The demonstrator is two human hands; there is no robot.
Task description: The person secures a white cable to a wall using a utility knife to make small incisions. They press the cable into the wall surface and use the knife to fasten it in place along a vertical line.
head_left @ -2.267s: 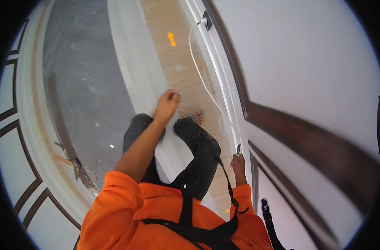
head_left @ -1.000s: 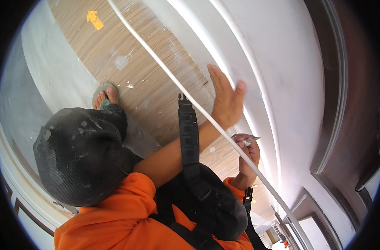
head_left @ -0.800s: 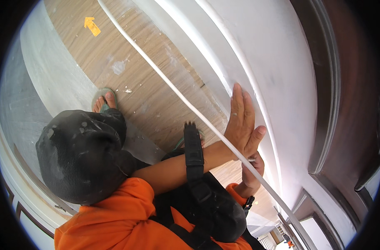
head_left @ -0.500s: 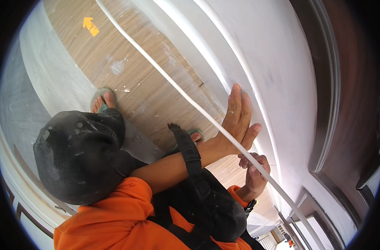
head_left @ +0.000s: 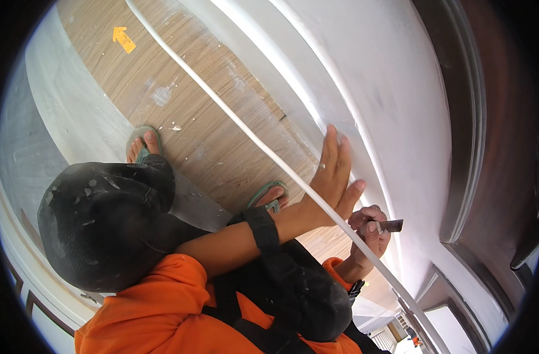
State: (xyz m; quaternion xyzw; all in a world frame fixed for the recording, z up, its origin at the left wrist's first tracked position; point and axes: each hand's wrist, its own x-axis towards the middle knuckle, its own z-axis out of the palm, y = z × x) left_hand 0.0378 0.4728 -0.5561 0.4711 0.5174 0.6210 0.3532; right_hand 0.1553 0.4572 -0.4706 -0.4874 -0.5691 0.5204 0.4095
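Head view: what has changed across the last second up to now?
The left hand slid further along the white wall, palm flat, fingers spread. The right hand dropped lower beneath it, keeping hold of the small metal blade. The white cord and sandalled feet stayed put.

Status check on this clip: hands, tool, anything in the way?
Left hand flat, open on white wall. Right hand grips small scraper. White cord crosses in front of both hands.

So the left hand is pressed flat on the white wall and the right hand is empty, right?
Not quite. In the head view the left hand is flat on the white wall, but the right hand holds a small flat metal blade.
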